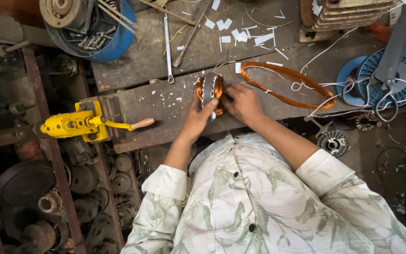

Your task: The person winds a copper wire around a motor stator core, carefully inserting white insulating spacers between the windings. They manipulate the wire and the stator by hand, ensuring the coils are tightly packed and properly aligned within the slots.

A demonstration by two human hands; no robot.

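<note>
A small motor stator (209, 89) with copper windings stands on edge on the wooden workbench (156, 101). My left hand (198, 117) grips it from the near side, thumb against its metal core. My right hand (241, 101) rests against its right side, fingers on the copper winding. A loose oval coil of copper wire (287, 84) lies on the bench just right of my right hand. Thin white strings run from it toward the right.
A yellow hand-crank winder (78, 123) is clamped at the bench's left end. A long spanner (167, 44) and paper scraps (240, 33) lie farther back. A blue tub (111, 40) holds parts. Blue wire spools (400, 70) and scissors (386, 94) sit right. Old motors fill the floor left.
</note>
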